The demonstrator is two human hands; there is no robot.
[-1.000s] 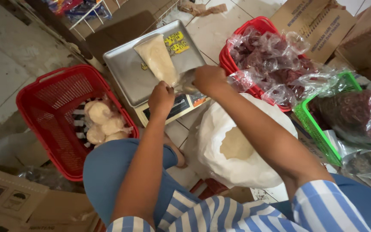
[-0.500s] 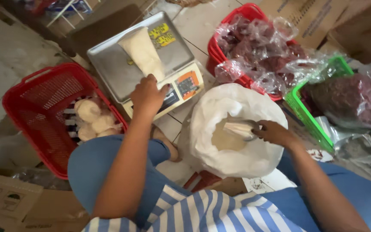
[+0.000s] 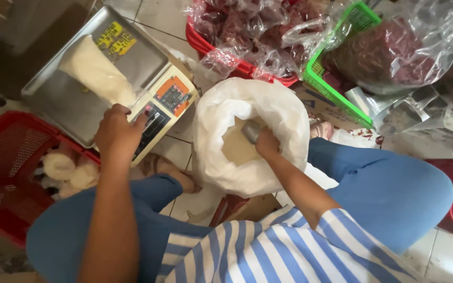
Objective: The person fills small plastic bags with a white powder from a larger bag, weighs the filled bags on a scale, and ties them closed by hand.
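sack: big white sack, centre frame, mouth rolled open, pale grain inside, level well below the rim. Plenty left in it.
scale: steel-pan scale, upper left; display and keypad at its near right corner.
bag: clear bag on the pan, lying on its side, looks mostly full of the pale grain. Mouth end points toward the left hand, not sealed as far as I can tell.
progress: judged from layout, the bag is filled and being weighed, with a top-up in hand; sealing and binning not yet done.
left hand: curled, fingers closed at the bag's mouth end, at the pan edge just beside the display. Holds the bag's neck.
right hand: down inside the sack, fingers wrapped round a scoop.
scoop: grey metal, partly buried in grain; load inside cannot tell.
red basket: lower left, holds several small filled white bags; finished ones, by the look.
red tray: top centre, heaped with clear bags of dark red dried stuff.
green basket: upper right, more dark red stuff in plastic.
box: cardboard piece under the sack's near edge.
legs: blue trousers either side of the sack; bare foot between scale and sack.
in the way: sack rim is high and floppy, so the scoop has to clear it; scale keypad sits right in the path from sack to bag; the foot crowds the gap. Loose plastic at right stays well apart.
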